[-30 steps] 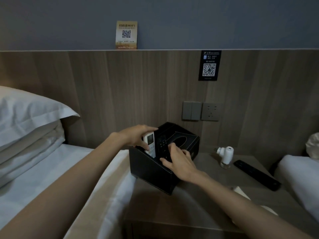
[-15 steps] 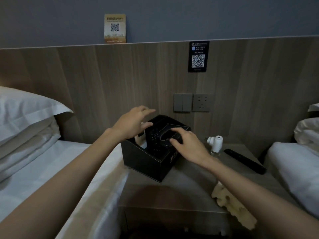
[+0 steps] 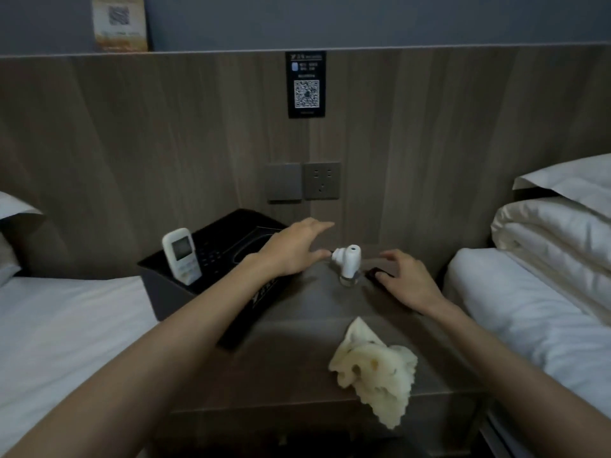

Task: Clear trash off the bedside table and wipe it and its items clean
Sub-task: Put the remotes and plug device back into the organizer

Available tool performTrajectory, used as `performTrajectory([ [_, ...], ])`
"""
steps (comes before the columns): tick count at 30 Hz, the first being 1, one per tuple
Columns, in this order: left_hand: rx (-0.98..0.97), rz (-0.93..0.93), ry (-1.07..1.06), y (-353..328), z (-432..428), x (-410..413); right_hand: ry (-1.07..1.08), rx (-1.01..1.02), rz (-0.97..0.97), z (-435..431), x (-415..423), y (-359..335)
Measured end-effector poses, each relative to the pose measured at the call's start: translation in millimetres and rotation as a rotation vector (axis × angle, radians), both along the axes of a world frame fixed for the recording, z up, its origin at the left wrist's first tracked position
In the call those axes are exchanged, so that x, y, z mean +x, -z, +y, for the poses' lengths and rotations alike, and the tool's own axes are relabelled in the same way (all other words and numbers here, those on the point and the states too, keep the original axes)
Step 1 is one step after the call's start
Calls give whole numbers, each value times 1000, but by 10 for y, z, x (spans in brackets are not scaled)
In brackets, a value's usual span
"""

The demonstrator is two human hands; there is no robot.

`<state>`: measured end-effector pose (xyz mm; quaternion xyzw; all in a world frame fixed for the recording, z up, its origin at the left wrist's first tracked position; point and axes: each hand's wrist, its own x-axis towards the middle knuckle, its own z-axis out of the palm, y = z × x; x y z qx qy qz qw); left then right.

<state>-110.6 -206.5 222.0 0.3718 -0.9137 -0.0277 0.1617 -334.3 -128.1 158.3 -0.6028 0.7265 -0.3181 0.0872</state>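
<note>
The wooden bedside table (image 3: pixel 291 368) carries a black organiser box (image 3: pixel 165 292) at its left. A white remote (image 3: pixel 182 256) stands upright in the box's side slot. A small white plug-in device (image 3: pixel 347 262) stands on a clear base at the table's back. My left hand (image 3: pixel 294 251) hovers just left of it, fingers straight, thumb close to its plug end. My right hand (image 3: pixel 408 280) lies over a black remote (image 3: pixel 373 274) to the right of the device, fingers curled round it; most of the remote is hidden. A crumpled pale yellow cloth (image 3: pixel 373 365) hangs over the front edge.
White beds flank the table: a mattress (image 3: pixel 66 325) on the left, and a mattress with folded bedding (image 3: pixel 555 246) on the right. A wooden headboard panel behind holds a switch (image 3: pixel 284 181), a socket (image 3: pixel 322 180) and a QR sign (image 3: pixel 306 84).
My left hand let go of the white remote in the box and moved right to the white device. My right hand left the box and came down on the black remote.
</note>
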Motion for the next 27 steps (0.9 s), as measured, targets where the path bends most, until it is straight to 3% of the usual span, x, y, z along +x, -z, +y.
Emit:
performTrajectory([
  [6, 178, 16, 22, 408, -272, -468, -8, 191, 39, -170, -318, 291],
  [15, 350, 107, 53, 833, -724, -714, 5, 277, 197, -454, -444, 445],
  [22, 286, 191, 58, 919, -781, -778, 3, 218, 120, -411, -461, 450],
  [27, 175, 298, 90, 664, -635, -662, -80, 44, 3, -189, -351, 213],
])
